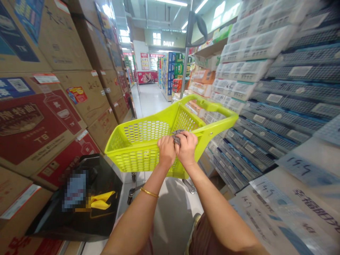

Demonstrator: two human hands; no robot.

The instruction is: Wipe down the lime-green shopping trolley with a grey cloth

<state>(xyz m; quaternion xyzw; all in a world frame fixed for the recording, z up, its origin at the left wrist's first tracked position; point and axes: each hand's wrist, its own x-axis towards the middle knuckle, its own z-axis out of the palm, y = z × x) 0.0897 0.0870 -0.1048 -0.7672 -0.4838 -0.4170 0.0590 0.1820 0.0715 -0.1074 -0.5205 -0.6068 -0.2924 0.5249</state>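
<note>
A lime-green shopping cart (138, 158) with a perforated plastic basket stands right in front of me, turned sideways. My left hand (166, 151) is closed over the near rim of its basket. Tight beside it, my right hand (186, 147) is closed on a crumpled grey cloth (177, 136) at the same rim. The cloth bunches up between the two hands and partly hides under the right fingers. A gold bangle (149, 192) circles my left wrist.
Stacked cartons (75, 88) wall the left side, with a black bag (103, 177) beside them. Packed goods (255, 131) pile high on the right. A grey post (185, 71) rises behind the cart. The aisle floor (150, 97) runs toward far shelves (170, 76).
</note>
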